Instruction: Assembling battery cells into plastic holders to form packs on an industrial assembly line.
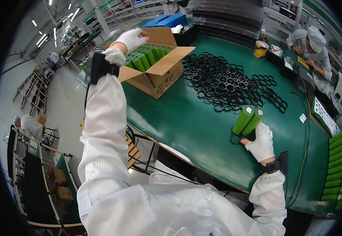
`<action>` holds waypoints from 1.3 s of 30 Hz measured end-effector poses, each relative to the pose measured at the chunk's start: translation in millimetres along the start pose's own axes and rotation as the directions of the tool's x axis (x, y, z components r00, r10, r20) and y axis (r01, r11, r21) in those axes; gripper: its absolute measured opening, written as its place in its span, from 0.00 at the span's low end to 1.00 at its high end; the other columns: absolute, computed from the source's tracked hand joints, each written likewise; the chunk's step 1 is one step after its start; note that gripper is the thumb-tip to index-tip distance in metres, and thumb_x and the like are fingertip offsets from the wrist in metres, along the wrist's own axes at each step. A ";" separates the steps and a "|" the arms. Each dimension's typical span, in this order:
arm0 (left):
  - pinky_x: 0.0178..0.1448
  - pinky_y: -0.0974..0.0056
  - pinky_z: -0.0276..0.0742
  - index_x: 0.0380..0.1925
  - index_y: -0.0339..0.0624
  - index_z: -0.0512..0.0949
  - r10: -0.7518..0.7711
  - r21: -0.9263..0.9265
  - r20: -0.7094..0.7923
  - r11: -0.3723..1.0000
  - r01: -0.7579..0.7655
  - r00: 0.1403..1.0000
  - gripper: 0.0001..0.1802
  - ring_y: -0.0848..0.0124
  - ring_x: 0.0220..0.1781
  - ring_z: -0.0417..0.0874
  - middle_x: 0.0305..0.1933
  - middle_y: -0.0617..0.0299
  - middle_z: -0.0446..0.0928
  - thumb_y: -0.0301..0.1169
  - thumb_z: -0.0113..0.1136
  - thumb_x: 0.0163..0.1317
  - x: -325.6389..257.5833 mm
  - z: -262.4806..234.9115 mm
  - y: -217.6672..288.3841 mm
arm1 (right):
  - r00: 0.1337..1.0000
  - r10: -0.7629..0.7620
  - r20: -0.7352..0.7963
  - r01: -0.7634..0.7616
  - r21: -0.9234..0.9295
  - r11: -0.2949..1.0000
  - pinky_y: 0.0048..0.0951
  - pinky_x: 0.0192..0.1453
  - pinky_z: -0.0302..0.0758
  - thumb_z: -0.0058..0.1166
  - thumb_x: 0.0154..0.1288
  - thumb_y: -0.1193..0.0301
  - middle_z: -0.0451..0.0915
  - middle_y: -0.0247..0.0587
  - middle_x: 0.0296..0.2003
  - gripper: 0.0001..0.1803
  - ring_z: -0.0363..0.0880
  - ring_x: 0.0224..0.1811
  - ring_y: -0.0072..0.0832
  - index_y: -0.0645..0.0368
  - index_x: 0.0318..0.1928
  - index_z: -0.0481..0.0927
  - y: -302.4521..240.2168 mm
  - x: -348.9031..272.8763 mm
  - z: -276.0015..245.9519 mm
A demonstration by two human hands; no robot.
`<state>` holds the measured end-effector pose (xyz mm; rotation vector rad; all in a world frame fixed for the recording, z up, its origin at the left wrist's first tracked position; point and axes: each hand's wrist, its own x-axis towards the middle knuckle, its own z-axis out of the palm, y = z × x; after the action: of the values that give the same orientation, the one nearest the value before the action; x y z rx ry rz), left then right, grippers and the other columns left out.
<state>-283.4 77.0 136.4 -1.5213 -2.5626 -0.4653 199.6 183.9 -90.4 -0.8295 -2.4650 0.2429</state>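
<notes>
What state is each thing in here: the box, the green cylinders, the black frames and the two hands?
Box: open, flaps spread.
Box cylinders: packed close together.
Two cylinders: standing side by side.
Frames: loosely heaped.
Edge cylinders: lined up.
Left hand: raised by the box, nothing visible in it.
Right hand: at the two cylinders, grip unclear.

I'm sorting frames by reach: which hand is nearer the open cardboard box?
Left. The left hand is raised by the left side of the open cardboard box. The right hand is beside two upright green cylinders, well to the box's right.
</notes>
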 end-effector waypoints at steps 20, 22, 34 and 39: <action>0.58 0.54 0.76 0.54 0.37 0.69 -0.365 0.258 -0.050 0.895 0.365 0.930 0.30 0.49 0.56 0.78 0.53 0.43 0.77 0.35 0.69 0.54 40.6 119.4 -68.6 | 0.998 -0.023 0.059 0.020 0.035 0.999 0.43 0.57 0.67 0.76 0.31 0.59 0.77 0.48 0.47 0.44 0.72 0.52 0.47 0.61 0.54 0.74 12.2 2.0 0.3; 0.57 0.53 0.76 0.55 0.34 0.67 -0.366 0.215 0.027 0.911 0.352 0.930 0.32 0.48 0.56 0.79 0.52 0.40 0.77 0.36 0.69 0.54 40.3 116.9 -62.1 | 0.998 -0.012 0.060 0.011 0.014 1.000 0.43 0.57 0.67 0.77 0.31 0.60 0.76 0.49 0.48 0.45 0.72 0.52 0.47 0.61 0.54 0.74 17.7 -2.0 2.2; 0.43 0.51 0.75 0.36 0.32 0.77 0.009 0.073 -0.055 0.997 -0.005 0.998 0.19 0.44 0.43 0.81 0.37 0.38 0.79 0.37 0.69 0.52 6.2 111.8 -61.2 | 0.999 0.001 0.054 -0.004 0.050 0.999 0.44 0.58 0.67 0.78 0.29 0.60 0.76 0.49 0.50 0.50 0.70 0.54 0.48 0.63 0.58 0.70 27.6 -7.1 12.5; 0.37 0.52 0.76 0.25 0.39 0.78 0.145 0.030 -0.119 0.989 -0.143 0.982 0.14 0.52 0.38 0.83 0.32 0.49 0.80 0.36 0.70 0.45 0.7 106.2 -78.5 | 0.999 0.026 0.047 -0.029 0.053 0.998 0.44 0.59 0.67 0.78 0.30 0.61 0.75 0.51 0.50 0.49 0.71 0.53 0.50 0.64 0.57 0.71 27.3 -8.1 13.6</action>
<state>-347.1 77.0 20.7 -1.6049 -2.3400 -0.4941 211.8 200.7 -114.2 -0.8446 -2.4798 0.3398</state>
